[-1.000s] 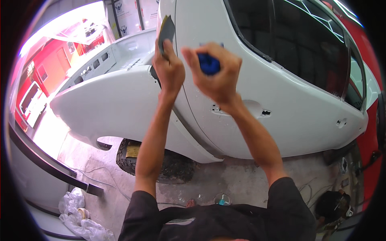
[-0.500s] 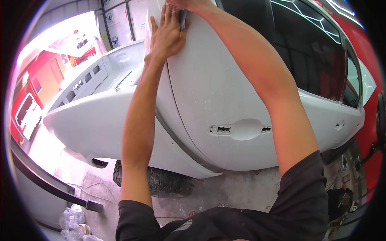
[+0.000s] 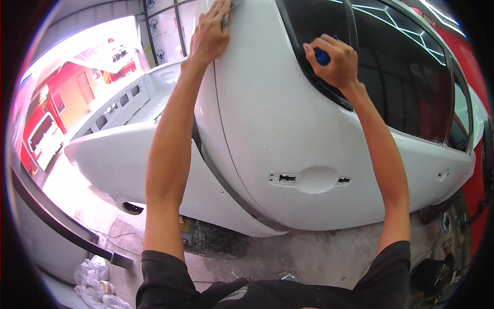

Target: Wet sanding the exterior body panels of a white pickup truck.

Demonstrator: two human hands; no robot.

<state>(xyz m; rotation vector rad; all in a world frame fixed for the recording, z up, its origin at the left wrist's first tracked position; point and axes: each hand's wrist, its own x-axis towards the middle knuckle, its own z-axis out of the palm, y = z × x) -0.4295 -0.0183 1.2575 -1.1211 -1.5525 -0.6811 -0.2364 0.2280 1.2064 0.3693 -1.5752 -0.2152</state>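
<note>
My left hand is pressed against the upper edge of the white cab of a pickup truck, fingers stretched upward. A small grey sheet, like sandpaper, shows between its thumb and fingers, mostly covered. My right hand is raised before the dark side window, its fingers wrapped round a soft-looking blue thing; whether it is a sponge or a cloth I cannot tell. Below, the door's handle recess has no handle in it. Water drops dot the white paint.
The truck's bed extends to the left, above a tyre. A dark bar and crumpled clear plastic are at lower left. A round container stands on the concrete floor near me. A red surface rises at right.
My right hand has come away from beside the left hand, moving right and down to the window, and the blue thing now shows in it. The left hand stays on the panel's upper edge.
</note>
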